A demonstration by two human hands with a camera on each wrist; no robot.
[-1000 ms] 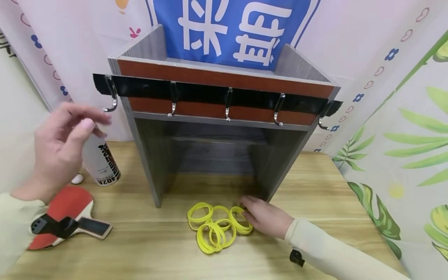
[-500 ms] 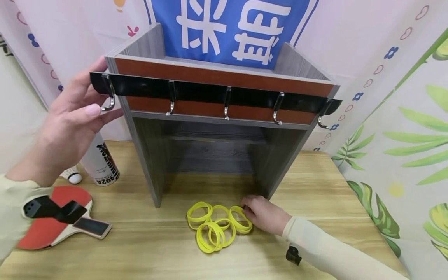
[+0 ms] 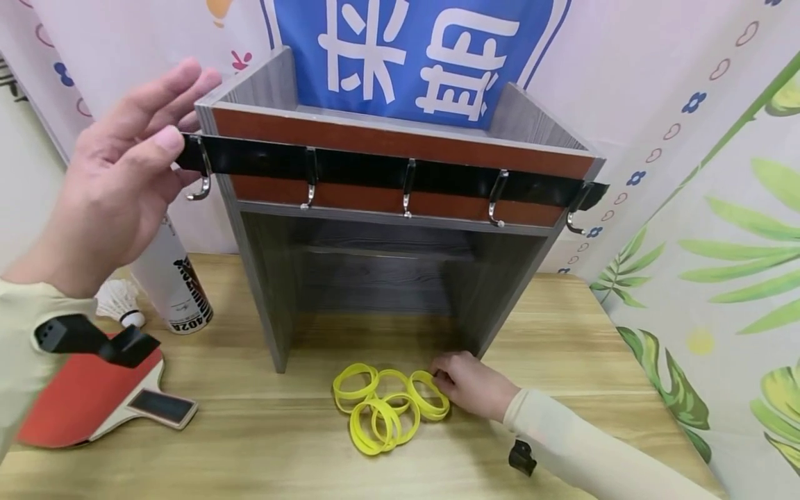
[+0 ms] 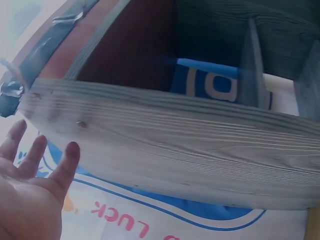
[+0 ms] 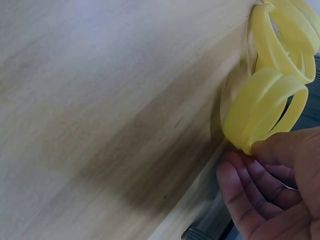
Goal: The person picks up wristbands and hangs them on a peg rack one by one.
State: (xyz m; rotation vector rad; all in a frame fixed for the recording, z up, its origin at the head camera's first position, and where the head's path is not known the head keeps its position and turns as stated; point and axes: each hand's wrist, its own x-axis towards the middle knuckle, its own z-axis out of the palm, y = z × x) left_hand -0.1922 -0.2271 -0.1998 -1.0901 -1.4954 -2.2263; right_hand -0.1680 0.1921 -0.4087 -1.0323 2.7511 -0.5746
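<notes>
Raised since the previous head frame: the left hand (image 3: pixel 119 170), now beside the upper left front corner of the grey cabinet (image 3: pixel 356 189); the right hand (image 3: pixel 478 385) keeps its place at the foot of the cabinet's right panel. Table (image 3: pixel 250 455): pale wood grain, bearing the cabinet, which I judge heavy and rigid, best steadied by its side panels. Across the cabinet's upper front: a black strip (image 3: pixel 356 162), probably stiff, with five metal hooks (image 3: pixel 409 177), likely smooth and slippery. Left of the cabinet: a red paddle (image 3: pixel 94 392), a tall can (image 3: pixel 169 281) and a shuttlecock (image 3: pixel 120 300), the last probably the most fragile. Just in front of the cabinet: an overlapping cluster of yellow rings (image 3: pixel 377 401). I judge them light, soft and springy, hard to break but prone to lift in pairs; the rim is the place to pinch. Grip: I read the left hand as loose, its fingers extended, the thumb over the strip's left end; whether it presses there I cannot tell. Thumb and fingers of the right hand pinch the lower edge of the nearest ring (image 5: pixel 252 112); how many bands they catch, I cannot tell.
</notes>
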